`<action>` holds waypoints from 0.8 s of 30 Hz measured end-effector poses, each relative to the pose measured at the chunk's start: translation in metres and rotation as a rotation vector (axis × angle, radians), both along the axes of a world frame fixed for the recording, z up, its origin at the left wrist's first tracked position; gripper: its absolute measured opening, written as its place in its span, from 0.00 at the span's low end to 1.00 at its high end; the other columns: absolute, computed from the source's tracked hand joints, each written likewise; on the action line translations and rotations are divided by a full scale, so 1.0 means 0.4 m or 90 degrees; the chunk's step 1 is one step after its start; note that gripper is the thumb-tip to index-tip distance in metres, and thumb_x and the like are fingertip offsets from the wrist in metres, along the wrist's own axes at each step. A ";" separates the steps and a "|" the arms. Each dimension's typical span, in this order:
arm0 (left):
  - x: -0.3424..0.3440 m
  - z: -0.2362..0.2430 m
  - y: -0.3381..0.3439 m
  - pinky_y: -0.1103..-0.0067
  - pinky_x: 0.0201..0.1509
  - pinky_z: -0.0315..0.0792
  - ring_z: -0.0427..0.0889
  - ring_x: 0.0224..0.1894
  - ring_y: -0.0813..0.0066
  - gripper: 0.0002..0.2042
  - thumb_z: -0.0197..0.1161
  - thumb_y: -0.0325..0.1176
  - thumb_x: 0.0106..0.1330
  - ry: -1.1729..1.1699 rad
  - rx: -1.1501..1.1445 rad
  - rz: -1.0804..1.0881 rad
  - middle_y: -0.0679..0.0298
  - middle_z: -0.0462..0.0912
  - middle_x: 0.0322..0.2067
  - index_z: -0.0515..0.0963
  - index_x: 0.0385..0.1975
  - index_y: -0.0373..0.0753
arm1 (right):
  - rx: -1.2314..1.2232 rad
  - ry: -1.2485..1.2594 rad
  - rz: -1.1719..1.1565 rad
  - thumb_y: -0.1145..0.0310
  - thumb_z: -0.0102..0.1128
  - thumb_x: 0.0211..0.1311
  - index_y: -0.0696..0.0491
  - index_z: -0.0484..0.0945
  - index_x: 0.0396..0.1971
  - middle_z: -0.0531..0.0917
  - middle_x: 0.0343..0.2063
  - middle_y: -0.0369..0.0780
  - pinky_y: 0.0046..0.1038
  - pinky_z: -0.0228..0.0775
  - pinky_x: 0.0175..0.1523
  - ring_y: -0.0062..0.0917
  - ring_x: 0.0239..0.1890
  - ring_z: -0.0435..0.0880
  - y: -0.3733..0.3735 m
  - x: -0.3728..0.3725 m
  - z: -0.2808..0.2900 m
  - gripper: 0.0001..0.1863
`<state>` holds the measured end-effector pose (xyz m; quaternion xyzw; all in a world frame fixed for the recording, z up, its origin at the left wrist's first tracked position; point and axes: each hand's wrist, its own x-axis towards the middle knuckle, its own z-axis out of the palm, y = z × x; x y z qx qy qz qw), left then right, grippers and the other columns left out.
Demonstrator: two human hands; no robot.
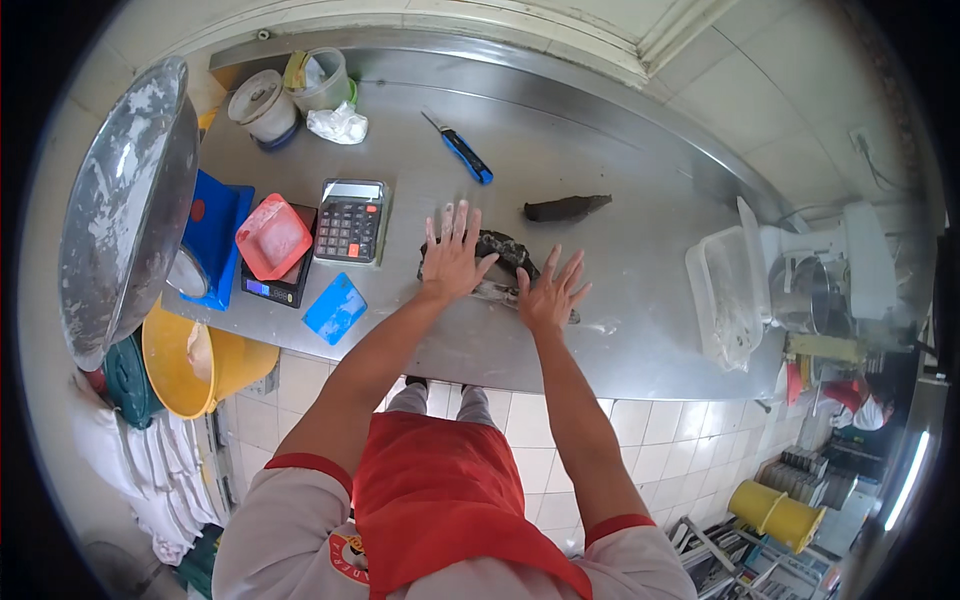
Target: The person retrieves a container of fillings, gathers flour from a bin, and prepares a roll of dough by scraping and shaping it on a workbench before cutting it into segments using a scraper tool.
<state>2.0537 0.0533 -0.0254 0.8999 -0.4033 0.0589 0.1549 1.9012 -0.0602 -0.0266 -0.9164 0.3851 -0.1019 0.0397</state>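
My left hand (455, 252) lies with fingers spread over the left end of a black, dough-like strip (508, 250) dusted with white powder. At its right end, my right hand (548, 292) is also spread, the thumb touching or very near the strip. Parts of the strip are hidden under both hands. A pale, floury edge shows along its near side. Beyond my right hand, a second dark, elongated piece (567, 208) rests on the steel table (630, 330). Farther back lies a blue-and-black-handled cutter (462, 150), its thin blade pointing up and left.
To the left are a calculator (350, 222), a red tray (273, 237) on a small scale (275, 287), a blue scraper card (336, 307) and a large metal scale pan (130, 215). Tubs (264, 106) stand behind; a clear plastic bin (727, 295) sits right.
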 end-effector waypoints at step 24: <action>-0.325 -0.028 -0.002 0.61 0.60 0.65 0.70 0.57 0.60 0.28 0.61 0.53 0.59 0.104 0.121 -0.413 0.56 0.73 0.52 0.70 0.57 0.46 | 0.550 -0.222 -0.089 0.62 0.50 0.69 0.57 0.79 0.47 0.82 0.46 0.46 0.35 0.66 0.57 0.40 0.49 0.79 -0.044 -0.292 -0.051 0.17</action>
